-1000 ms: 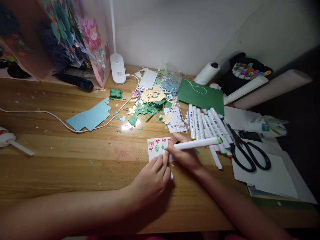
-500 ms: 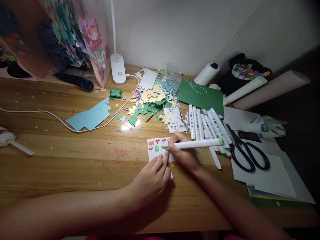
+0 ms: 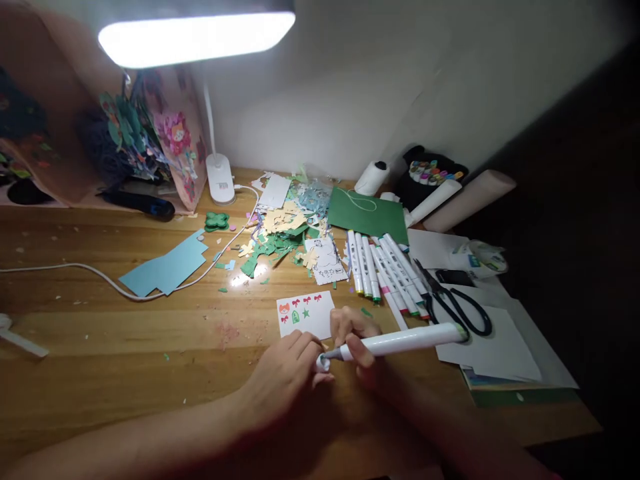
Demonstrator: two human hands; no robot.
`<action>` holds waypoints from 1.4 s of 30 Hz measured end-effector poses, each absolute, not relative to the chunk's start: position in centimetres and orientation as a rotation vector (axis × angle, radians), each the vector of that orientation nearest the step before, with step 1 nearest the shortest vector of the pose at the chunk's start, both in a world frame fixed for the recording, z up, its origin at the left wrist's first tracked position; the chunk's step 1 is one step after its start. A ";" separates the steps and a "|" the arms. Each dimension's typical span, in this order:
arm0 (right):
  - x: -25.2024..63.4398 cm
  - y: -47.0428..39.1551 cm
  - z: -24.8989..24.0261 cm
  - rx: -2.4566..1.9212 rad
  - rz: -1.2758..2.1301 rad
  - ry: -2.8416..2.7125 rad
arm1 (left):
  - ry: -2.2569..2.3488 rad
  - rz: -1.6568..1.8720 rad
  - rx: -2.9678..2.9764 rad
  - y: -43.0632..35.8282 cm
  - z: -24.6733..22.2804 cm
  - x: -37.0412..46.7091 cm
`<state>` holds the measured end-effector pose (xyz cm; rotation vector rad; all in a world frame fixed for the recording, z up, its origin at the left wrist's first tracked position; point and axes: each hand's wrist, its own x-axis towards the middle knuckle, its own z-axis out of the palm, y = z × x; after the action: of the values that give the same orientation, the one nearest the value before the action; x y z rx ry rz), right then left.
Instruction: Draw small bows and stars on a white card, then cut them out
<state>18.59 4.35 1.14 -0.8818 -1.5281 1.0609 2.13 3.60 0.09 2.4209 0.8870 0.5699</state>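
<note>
My right hand (image 3: 357,340) grips a white marker (image 3: 400,342) with a green end. The marker's grey tip points left at the mouth of a small white cap (image 3: 323,363). Fingers of my left hand (image 3: 290,367) are closed around that cap. Just beyond both hands lies a white card (image 3: 317,320) bearing small drawings: an orange animal face, several red bows, a green tag shape and a green star. A second drawn card (image 3: 326,262) with black outlines lies farther back.
Several white markers (image 3: 383,273) lie right of the cards, beside black scissors (image 3: 455,300) on white paper. Paper scraps (image 3: 280,233) are heaped behind. Blue paper (image 3: 165,267) and a white cable (image 3: 105,272) lie left. A lit lamp (image 3: 197,37) hangs overhead.
My right hand has lifted the marker off the card and drawn it nearer, to the cap in my left hand. My left hand has come off the card. The view has tilted up, showing the lamp.
</note>
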 end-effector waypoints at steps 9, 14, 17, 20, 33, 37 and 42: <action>18.2 4.4 1.5 -0.862 0.957 -1.484 | 1.004 0.533 2.214 3.5 -0.6 1.8; 17.8 4.3 1.7 -0.996 1.016 -1.698 | 0.871 0.592 2.198 3.4 -1.0 1.8; 17.3 4.2 1.7 -0.909 1.033 -1.713 | 0.771 0.655 2.220 3.3 -0.8 1.9; 16.8 4.0 1.6 -0.871 1.043 -1.703 | 0.735 0.722 2.307 3.3 -0.3 1.7; 15.2 3.4 -0.2 -0.805 1.164 -1.838 | 0.649 0.976 2.375 2.9 -1.0 1.7; 15.4 3.6 0.2 -0.810 1.124 -1.763 | 0.646 0.899 2.378 3.2 -0.4 1.6; 17.7 4.7 1.7 -0.884 1.260 -1.633 | 0.986 0.646 2.278 3.1 0.1 1.6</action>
<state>17.73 4.65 1.67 -0.8843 -1.6333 1.2600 1.63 3.12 0.09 2.2781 0.9859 0.6464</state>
